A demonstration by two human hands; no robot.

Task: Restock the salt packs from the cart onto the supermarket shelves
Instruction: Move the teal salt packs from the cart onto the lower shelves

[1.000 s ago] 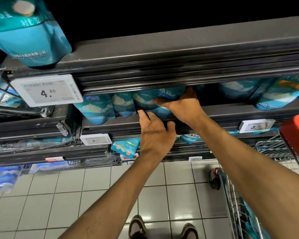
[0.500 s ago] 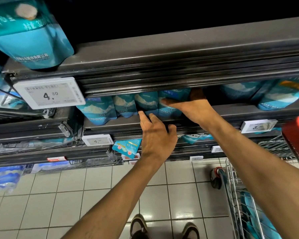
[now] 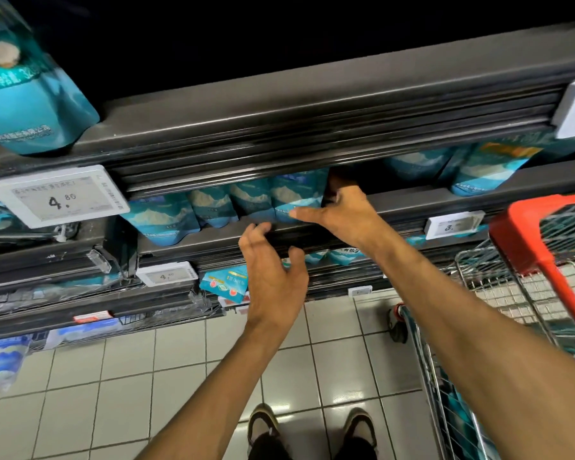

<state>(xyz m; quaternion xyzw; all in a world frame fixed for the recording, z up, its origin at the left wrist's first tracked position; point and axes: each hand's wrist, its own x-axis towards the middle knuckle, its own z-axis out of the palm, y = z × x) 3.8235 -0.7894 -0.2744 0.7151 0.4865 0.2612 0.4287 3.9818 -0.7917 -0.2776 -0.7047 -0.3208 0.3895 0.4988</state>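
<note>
A row of teal salt packs (image 3: 253,207) stands upright on a dark shelf (image 3: 412,207) in the middle of the view. My right hand (image 3: 341,215) is at the right end of that row. Its thumb lies along the shelf lip under the last pack (image 3: 296,199) and its fingers reach into the dark gap beside the pack, hidden from view. My left hand (image 3: 273,277) hovers just below the shelf lip, fingers loosely curved, holding nothing. The wire cart (image 3: 512,293) with a red handle stands at the right, with teal packs inside.
More teal packs sit further right on the same shelf (image 3: 485,171) and on the top shelf at the left (image 3: 30,104). Price tags (image 3: 58,197) hang on the shelf edges. Lower shelves hold other packs (image 3: 224,282). White floor tiles and my shoes are below.
My right hand has slid right and drawn back from the last pack to its right edge. My left hand has dropped slightly away from the shelf lip.
</note>
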